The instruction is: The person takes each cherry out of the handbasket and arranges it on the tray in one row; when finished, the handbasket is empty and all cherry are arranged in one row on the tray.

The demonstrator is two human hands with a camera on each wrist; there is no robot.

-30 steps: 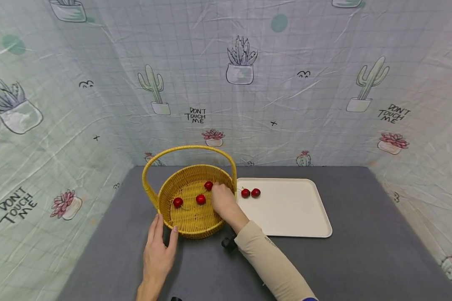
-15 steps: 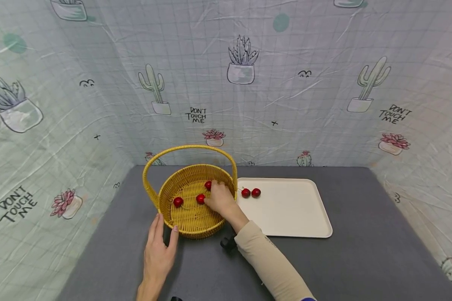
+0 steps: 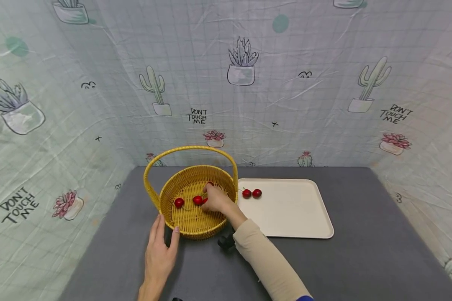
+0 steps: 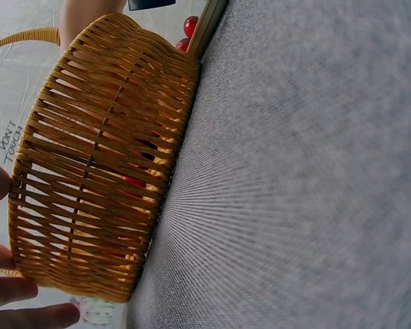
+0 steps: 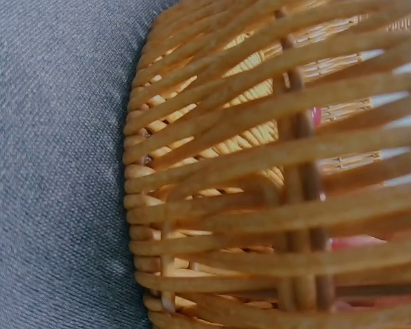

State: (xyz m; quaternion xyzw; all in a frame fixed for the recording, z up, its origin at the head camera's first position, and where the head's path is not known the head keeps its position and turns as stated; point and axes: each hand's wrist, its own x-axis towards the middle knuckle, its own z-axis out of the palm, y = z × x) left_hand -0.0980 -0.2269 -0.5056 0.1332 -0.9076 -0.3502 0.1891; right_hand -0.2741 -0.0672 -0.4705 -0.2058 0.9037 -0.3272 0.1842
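A yellow woven basket (image 3: 192, 225) with a tall arched handle stands on the grey table. My right hand (image 3: 219, 200) reaches inside it, and a red sliver of a cherry (image 3: 205, 201) shows between its thumb and fingertips. Another cherry (image 3: 197, 200) lies right beside those fingertips. Farther left in the basket is a cherry (image 3: 178, 202); one more, behind the hand, is mostly hidden. My left hand (image 3: 160, 256) rests against the basket's near left rim, fingers straight. In the left wrist view its fingers (image 4: 34, 317) touch the woven rim. Wickerwork hides the right hand's fingers in the right wrist view.
Right of the basket lies a cream tray (image 3: 286, 211). Two cherries, a left one (image 3: 246, 193) and a right one (image 3: 257, 193), sit near its left back corner. A printed cloth (image 3: 271, 104) hangs behind the table.
My right hand has shifted left inside the basket, and a red sliver now shows at its fingertips. The middle cherry has moved slightly left. My left hand stays at the rim.
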